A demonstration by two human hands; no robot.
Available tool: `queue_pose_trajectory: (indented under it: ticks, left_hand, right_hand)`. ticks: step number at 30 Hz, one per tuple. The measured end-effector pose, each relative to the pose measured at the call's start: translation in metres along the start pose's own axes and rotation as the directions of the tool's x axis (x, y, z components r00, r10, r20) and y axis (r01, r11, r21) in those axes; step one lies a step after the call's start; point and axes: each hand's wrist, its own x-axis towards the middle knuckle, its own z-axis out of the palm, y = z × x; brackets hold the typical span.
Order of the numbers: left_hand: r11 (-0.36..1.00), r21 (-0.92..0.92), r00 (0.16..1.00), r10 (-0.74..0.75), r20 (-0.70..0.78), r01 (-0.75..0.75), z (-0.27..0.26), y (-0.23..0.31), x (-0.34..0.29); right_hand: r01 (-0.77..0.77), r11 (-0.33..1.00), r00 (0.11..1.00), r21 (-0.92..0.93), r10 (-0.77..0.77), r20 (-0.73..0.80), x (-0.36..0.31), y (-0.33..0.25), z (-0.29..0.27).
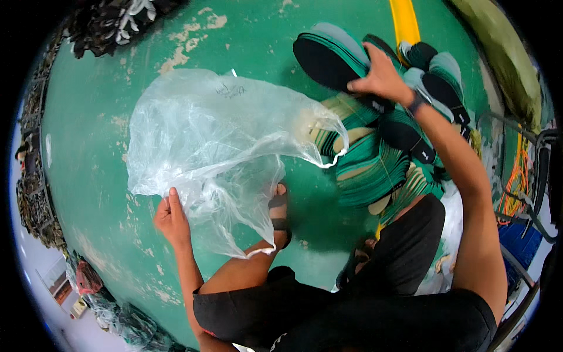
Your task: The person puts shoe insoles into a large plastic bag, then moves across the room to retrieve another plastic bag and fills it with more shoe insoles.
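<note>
Nearest the camera, black shorts [352, 317] and bent knees are seen, with a sandalled foot [280, 217] planted on the green floor [88, 146] and partly veiled by plastic. The left hand [171, 218] is held low at the left, its fingers closed on the lower edge of a clear bag [205, 141]; the thumb is laid over the film and the other fingers are tucked behind it, so the bag's edge is pinched between them. From that grip the bag is spread up and to the right, crumpled and translucent, with its open mouth turned toward a pile of soles [375, 164], where its rim is draped over the nearest few. The pile is made up of flat green-and-tan pieces fanned out on the floor just right of the bag. Farther off, the right hand [381, 76] is stretched out over the pile, wearing a wrist band [416, 103], and its fingers are curled over the end of a stack [331, 56] of black-and-green soles, which is gripped from above and tilted, its far end pointing up and left. Beyond lie a yellow line [404, 20] and a dark heap [117, 20] at the top left.
</note>
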Motion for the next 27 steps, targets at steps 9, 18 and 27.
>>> queue_pose_trajectory:
  ticks: [9,18,27]
  left_hand:
    - [0.936,-0.342,0.996,-0.085,0.01,0.083,0.034,0.038,-0.04]
    - [0.98,-0.201,0.965,0.042,0.257,0.011,-0.008,0.016,-0.087]
    - [0.883,-0.347,0.947,-0.267,0.18,0.315,0.014,0.011,-0.095]
  right_hand:
    - [-0.418,0.378,0.479,0.826,-0.681,0.554,-0.117,-0.177,-0.016]
    - [-0.476,0.677,0.608,0.561,-0.208,0.766,-0.117,-0.186,0.047]
    - [-0.077,0.758,0.899,0.648,-0.229,0.374,-0.023,-0.258,0.116]
